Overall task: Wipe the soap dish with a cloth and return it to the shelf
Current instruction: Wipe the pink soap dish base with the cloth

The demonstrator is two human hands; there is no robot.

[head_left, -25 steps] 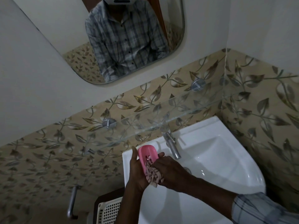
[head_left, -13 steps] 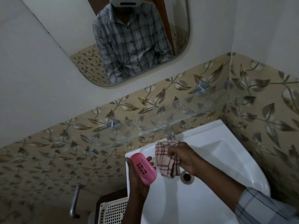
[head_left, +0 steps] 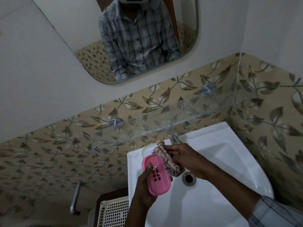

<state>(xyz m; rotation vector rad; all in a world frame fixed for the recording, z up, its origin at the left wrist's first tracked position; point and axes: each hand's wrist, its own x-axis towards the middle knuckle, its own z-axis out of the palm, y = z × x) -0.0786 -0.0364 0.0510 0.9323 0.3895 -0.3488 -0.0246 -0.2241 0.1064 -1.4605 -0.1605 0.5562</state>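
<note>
Pink soap dish [head_left: 156, 175] held in my left hand [head_left: 143, 185] over the basin's [head_left: 221, 153] left side, my right hand [head_left: 186, 159] bunching the checked cloth [head_left: 164, 158] against its far edge; I'd rub firmly into the slotted base, keeping the dish steady.

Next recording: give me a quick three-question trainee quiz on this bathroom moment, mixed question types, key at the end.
1. True or false: the right hand holds the pink soap dish.
2. The checked cloth is: A on the tap, B gripped in the right hand, C in the basket.
3. Fill in: the left hand holds the dish over the white ____.
Key: 1 false; 2 B; 3 sink.
</note>
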